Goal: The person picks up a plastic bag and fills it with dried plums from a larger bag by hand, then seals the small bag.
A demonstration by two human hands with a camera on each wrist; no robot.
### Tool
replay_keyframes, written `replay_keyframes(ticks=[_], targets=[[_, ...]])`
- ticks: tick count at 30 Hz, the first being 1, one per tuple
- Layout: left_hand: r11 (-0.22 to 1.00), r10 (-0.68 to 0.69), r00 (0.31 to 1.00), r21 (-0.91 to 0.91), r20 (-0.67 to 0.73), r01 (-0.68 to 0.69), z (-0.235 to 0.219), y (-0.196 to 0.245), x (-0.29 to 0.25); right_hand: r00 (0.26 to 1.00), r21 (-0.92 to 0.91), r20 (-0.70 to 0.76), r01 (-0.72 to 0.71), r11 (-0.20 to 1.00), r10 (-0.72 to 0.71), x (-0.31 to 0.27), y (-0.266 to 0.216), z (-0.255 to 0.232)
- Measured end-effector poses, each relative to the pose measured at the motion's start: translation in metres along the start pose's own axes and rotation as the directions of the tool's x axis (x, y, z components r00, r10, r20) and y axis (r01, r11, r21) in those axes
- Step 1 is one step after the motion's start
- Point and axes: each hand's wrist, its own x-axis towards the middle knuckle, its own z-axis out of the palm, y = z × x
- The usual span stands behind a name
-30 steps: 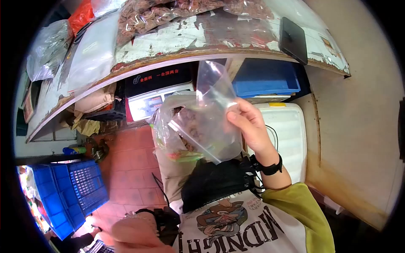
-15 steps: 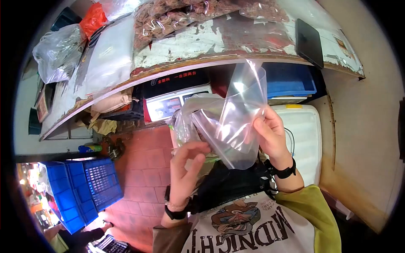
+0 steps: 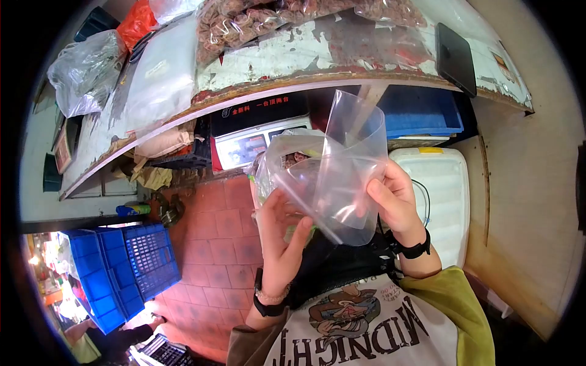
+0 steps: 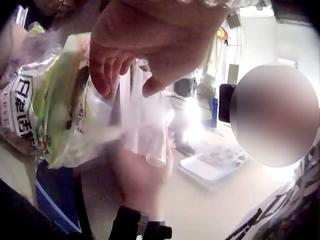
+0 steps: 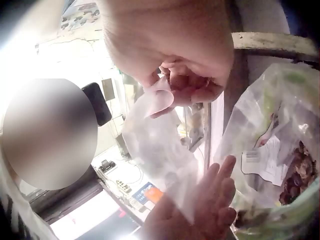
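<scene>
My right hand (image 3: 397, 198) pinches a clear, limp plastic bag (image 3: 351, 189) by its side, thumb in front. The bag's upper part stands up and curls over, and its straight lower left edge slants down beside my left hand (image 3: 281, 241). The left fingers are spread and loosely bent at that edge, thumb apart; in the right wrist view, the left hand (image 5: 200, 207) lies open against the bag's lower end. Behind it sits a larger printed plastic sack (image 4: 70, 110), its top open, with dark reddish-brown dried pieces (image 5: 300, 172) inside.
Overhead runs a worn shelf (image 3: 268, 64) with bagged dried goods (image 3: 244, 30), a stack of flat clear bags (image 3: 162, 79) and a black phone (image 3: 455, 59). Beneath it are a scale (image 3: 244, 149) and a blue tray (image 3: 421, 116). A white lidded box (image 3: 442, 201) stands right, blue crates (image 3: 122, 268) left.
My left hand has come up from low by the shirt to the bag's lower left edge, then shifted slightly right. The right hand keeps its pinch; the bag's upper part has curled over.
</scene>
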Motion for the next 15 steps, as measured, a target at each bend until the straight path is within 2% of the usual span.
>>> replay_keyframes(ticks=[2,3,5,8,9,10,11,13,15], targets=[[0.995,-0.086,0.994,0.055,0.074,0.082,-0.004,0.002,0.002,1.000,0.002,0.026,0.011,1.000,-0.011,-0.001,-0.002,0.002],[0.995,-0.088,0.993,0.055,0.073,0.084,-0.008,0.002,0.001,1.000,-0.053,0.003,0.007,0.999,-0.006,0.000,-0.002,0.005],[0.982,-0.178,0.972,-0.033,0.156,0.185,-0.015,0.000,-0.001,1.000,-0.108,-0.023,0.000,0.994,-0.003,0.001,-0.002,0.005],[0.983,-0.170,0.973,-0.037,0.155,0.177,-0.014,0.002,-0.001,0.995,-0.207,-0.082,-0.066,0.976,0.050,0.008,0.006,0.001],[0.983,-0.170,0.973,-0.037,0.155,0.178,-0.013,0.003,-0.001,0.972,-0.449,-0.174,0.065,0.891,-0.158,0.014,0.013,0.003],[0.985,-0.163,0.978,-0.041,0.133,0.170,-0.012,0.004,-0.001,0.904,-0.671,-0.206,0.147,0.727,-0.374,0.019,0.018,0.006],[0.986,-0.156,0.981,-0.045,0.112,0.162,-0.012,0.004,0.000,0.866,-0.823,-0.191,0.115,0.556,-0.462,0.021,0.017,0.009],[0.989,-0.145,0.985,-0.024,0.096,0.148,-0.011,0.004,0.001,0.790,-0.899,-0.053,0.229,0.373,-0.611,0.022,0.015,0.012],[0.991,-0.133,0.988,-0.001,0.075,0.134,-0.013,0.004,0.003,0.820,-0.886,0.231,0.400,0.236,-0.523,0.017,0.005,0.018]])
